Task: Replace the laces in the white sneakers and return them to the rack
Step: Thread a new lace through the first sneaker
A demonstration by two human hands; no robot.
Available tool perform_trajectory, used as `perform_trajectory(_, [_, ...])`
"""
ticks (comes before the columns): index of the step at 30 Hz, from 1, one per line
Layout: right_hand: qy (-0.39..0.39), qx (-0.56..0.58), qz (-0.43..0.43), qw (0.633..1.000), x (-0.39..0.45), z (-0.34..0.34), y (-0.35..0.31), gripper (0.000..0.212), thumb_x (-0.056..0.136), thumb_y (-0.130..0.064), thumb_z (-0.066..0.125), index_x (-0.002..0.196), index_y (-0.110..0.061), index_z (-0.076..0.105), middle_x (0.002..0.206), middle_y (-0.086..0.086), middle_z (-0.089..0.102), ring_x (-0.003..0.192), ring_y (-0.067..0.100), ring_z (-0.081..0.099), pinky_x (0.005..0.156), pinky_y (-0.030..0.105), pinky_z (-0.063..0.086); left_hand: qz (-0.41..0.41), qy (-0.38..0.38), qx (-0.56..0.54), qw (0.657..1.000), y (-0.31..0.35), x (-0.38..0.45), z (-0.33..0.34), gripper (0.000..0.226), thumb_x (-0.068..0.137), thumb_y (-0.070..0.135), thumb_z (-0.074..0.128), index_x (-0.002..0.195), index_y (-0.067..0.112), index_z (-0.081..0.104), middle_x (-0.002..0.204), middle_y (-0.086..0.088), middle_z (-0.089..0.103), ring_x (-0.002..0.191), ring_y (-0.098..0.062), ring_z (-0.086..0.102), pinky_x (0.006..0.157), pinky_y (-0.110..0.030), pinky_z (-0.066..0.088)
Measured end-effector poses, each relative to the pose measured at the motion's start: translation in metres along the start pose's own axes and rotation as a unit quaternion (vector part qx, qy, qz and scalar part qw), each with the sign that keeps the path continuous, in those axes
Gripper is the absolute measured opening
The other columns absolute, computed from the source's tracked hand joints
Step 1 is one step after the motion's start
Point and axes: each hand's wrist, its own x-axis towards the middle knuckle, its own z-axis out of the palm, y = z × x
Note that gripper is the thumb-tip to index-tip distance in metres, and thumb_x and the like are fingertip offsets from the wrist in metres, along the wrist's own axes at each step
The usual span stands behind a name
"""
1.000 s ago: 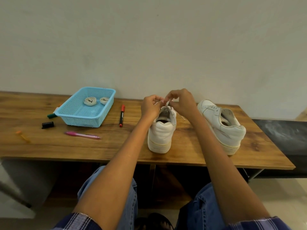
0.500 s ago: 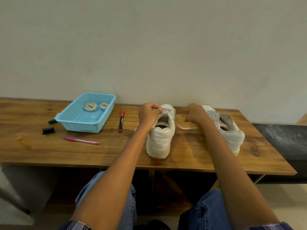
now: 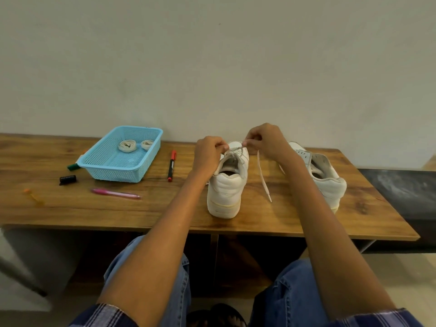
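Both hands work at the top eyelets of the white sneaker (image 3: 227, 182) standing heel-toward-the-person under them on the tabletop (image 3: 165, 208): the left hand (image 3: 208, 153) and the right hand (image 3: 265, 141) each pinch a part of its lace (image 3: 263, 175), whose free end trails down beneath the right wrist. The second sneaker (image 3: 323, 175), just right of the right hand, seems to carry no lace, and two coiled laces (image 3: 126, 146) lie in the blue basket (image 3: 113, 171) well left of the left hand. So this looks like an early stage, with lacing of both shoes and the return to a rack, not in view, left to do.
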Motion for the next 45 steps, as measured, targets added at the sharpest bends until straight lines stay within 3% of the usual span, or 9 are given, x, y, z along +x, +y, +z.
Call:
perform_trajectory(6, [-0.156,0.086,0.084,0.98,-0.024,0.018,0.041,0.023,0.092,-0.019,0.058,0.07,-0.018,0.061,0.066,-0.002,0.057,0.06,0.009,0.049,0.055,0.02,0.043,-0.135,-0.118,0.097,0.979,-0.016,-0.005,-0.01,0.023,0.095,0.01,0.049,0.099,0.004,0.071,0.106,-0.009,0.068,0.099,-0.023,0.061,0.079,-0.026,0.041])
perform_trajectory(11, [-0.249,0.233,0.091,0.936,-0.032,-0.019,0.027,0.016,0.091,-0.017,0.06,0.076,-0.018,0.066,0.068,-0.008,0.059,0.061,0.002,0.048,0.054,0.015,0.037,-0.2,-0.168,-0.179,0.949,-0.009,0.002,-0.025,0.029,0.101,0.016,0.04,0.1,0.001,0.064,0.094,-0.006,0.06,0.091,-0.016,0.052,0.082,-0.029,0.04])
perform_trajectory(13, [-0.223,0.327,0.084,0.914,-0.032,-0.013,0.025,0.014,0.092,-0.015,0.058,0.083,-0.017,0.068,0.078,-0.008,0.065,0.071,0.001,0.056,0.06,0.015,0.044,-0.238,-0.16,-0.355,0.89,-0.003,0.003,-0.022,0.027,0.1,0.014,0.042,0.089,0.003,0.063,0.083,-0.005,0.062,0.082,-0.014,0.055,0.079,-0.027,0.045])
perform_trajectory(17, [-0.058,0.539,0.134,0.83,-0.022,0.02,0.011,0.021,0.095,-0.019,0.053,0.085,-0.011,0.071,0.083,-0.001,0.072,0.075,0.01,0.065,0.066,0.023,0.049,-0.257,-0.105,-0.481,0.831,0.012,0.002,-0.007,0.018,0.096,0.003,0.047,0.095,-0.002,0.065,0.08,-0.007,0.067,0.062,-0.01,0.063,0.059,-0.018,0.055])
perform_trajectory(22, [-0.014,0.623,0.174,0.763,-0.017,0.033,0.002,0.02,0.096,-0.01,0.05,0.085,-0.003,0.065,0.072,0.003,0.071,0.063,0.011,0.065,0.052,0.017,0.049,-0.259,-0.025,-0.475,0.841,0.015,0.003,0.006,0.016,0.094,0.01,0.055,0.081,0.009,0.066,0.076,-0.004,0.066,0.053,-0.008,0.055,0.05,-0.018,0.051])
perform_trajectory(27, [-0.01,0.602,0.17,0.78,-0.018,0.036,-0.002,0.016,0.092,0.005,0.05,0.095,-0.001,0.065,0.072,0.004,0.071,0.063,0.012,0.067,0.055,0.018,0.052,-0.217,-0.022,-0.433,0.874,0.012,0.002,0.009,0.017,0.094,0.012,0.056,0.078,0.013,0.063,0.074,0.0,0.064,0.049,-0.003,0.053,0.058,-0.021,0.049])
perform_trajectory(36, [0.101,0.548,0.203,0.805,-0.016,0.044,-0.005,0.011,0.085,-0.002,0.066,0.089,-0.009,0.058,0.073,0.009,0.064,0.058,0.015,0.06,0.051,0.02,0.05,-0.087,-0.084,-0.313,0.942,0.009,0.0,-0.006,0.015,0.085,-0.002,0.063,0.098,0.003,0.059,0.074,-0.005,0.065,0.055,-0.001,0.063,0.059,-0.015,0.054])
perform_trajectory(41, [0.038,0.374,0.069,0.924,-0.017,0.036,-0.002,0.012,0.087,0.001,0.061,0.095,-0.003,0.069,0.078,0.004,0.068,0.066,0.006,0.065,0.065,0.017,0.053,-0.093,-0.083,-0.302,0.945,0.006,-0.001,-0.009,0.023,0.085,0.006,0.066,0.105,0.006,0.055,0.074,-0.006,0.066,0.053,-0.002,0.062,0.057,-0.015,0.054])
perform_trajectory(45, [-0.005,0.337,0.03,0.941,-0.018,0.027,0.0,0.018,0.086,0.001,0.062,0.102,-0.005,0.068,0.076,-0.002,0.068,0.065,-0.002,0.064,0.064,0.013,0.05,-0.099,-0.074,-0.297,0.947,0.004,0.001,-0.006,0.011,0.086,0.008,0.065,0.097,0.008,0.063,0.075,-0.007,0.068,0.057,-0.005,0.064,0.06,-0.018,0.055])
